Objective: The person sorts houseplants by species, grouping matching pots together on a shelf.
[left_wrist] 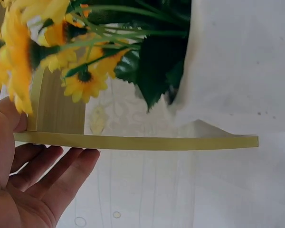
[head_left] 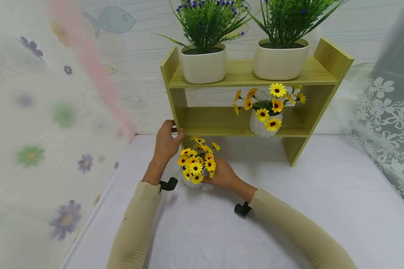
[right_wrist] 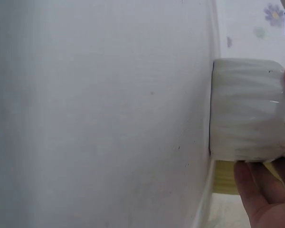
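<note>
A two-tier wooden shelf (head_left: 219, 121) stands on the white-covered table. At its left end my left hand (head_left: 167, 144) grips the upright side panel (left_wrist: 147, 142), thumb on the inner side and fingers on the outer. My right hand (head_left: 223, 175) holds a ribbed white pot (right_wrist: 249, 109) of yellow artificial daisies (head_left: 196, 166) from its right side, in front of the shelf's left leg. In the right wrist view the fingers (right_wrist: 249, 187) lie against the pot wall, and its base is right at the tabletop. Blooms hide part of the right hand in the head view.
A similar pot of yellow flowers (head_left: 266, 121) sits at the right of the lower shelf board. Two cream planters, one left (head_left: 203, 66) and one right (head_left: 281, 61), hold tall purple-flowered greenery on the top board. Patterned curtains (head_left: 64, 157) hang around the table.
</note>
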{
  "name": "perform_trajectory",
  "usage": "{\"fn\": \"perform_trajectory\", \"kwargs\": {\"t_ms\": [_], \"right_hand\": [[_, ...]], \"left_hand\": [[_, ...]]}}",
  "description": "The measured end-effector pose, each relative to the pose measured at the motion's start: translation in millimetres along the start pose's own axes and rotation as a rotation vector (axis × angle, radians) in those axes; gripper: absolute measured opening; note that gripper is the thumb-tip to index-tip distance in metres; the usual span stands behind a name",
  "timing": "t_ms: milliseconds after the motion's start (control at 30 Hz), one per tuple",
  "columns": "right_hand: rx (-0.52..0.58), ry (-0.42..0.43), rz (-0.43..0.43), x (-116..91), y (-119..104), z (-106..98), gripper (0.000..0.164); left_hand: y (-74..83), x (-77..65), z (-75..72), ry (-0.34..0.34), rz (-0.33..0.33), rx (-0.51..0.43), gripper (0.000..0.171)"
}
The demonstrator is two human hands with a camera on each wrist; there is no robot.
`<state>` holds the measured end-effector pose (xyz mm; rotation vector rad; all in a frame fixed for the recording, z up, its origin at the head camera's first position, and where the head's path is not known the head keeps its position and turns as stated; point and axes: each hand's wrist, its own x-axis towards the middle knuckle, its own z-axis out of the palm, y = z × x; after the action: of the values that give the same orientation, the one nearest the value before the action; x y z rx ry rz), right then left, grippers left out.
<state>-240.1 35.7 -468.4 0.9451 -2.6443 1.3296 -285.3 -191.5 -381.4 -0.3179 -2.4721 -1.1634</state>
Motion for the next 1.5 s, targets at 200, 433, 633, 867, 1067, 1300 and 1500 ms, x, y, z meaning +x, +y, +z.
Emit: {"fn": "perform_trajectory", "kwargs": {"t_ms": [200,433,633,867,1067,1300,1500], "right_hand": [[-0.057,0.042,-0.040,-5,-1,-2,0.059],[-0.085,0.041,-0.057,-9,-10,-9,0.051],[-0.022,0.074,-0.042,-12,-24,-24,0.049],[0.030,0.114,-0.099,-13,-45,-47,0.048],[0.032,0.136,-0.170,-9,-60,-68,0.054],[0.012,0.179,-0.199,-2,-76,-89,0.052],[-0.034,0.253,-0.210,12,-81,-106,0.045]], "left_hand": [[1.8,0.4,0.8,0.001,-0.003,-0.001,0.045],[1.3,-0.7,1.2,0.004,-0.014,0.005,0.045],[1.5,0.0,1.6,0.014,-0.010,0.014,0.046],[3.5,-0.6,0.9,0.022,-0.012,0.019,0.045],[3.5,0.5,2.6,0.021,-0.028,0.024,0.045],[3.9,1.1,2.5,0.014,-0.036,0.034,0.045],[2.9,1.3,1.7,0.015,-0.026,0.012,0.044]]}}
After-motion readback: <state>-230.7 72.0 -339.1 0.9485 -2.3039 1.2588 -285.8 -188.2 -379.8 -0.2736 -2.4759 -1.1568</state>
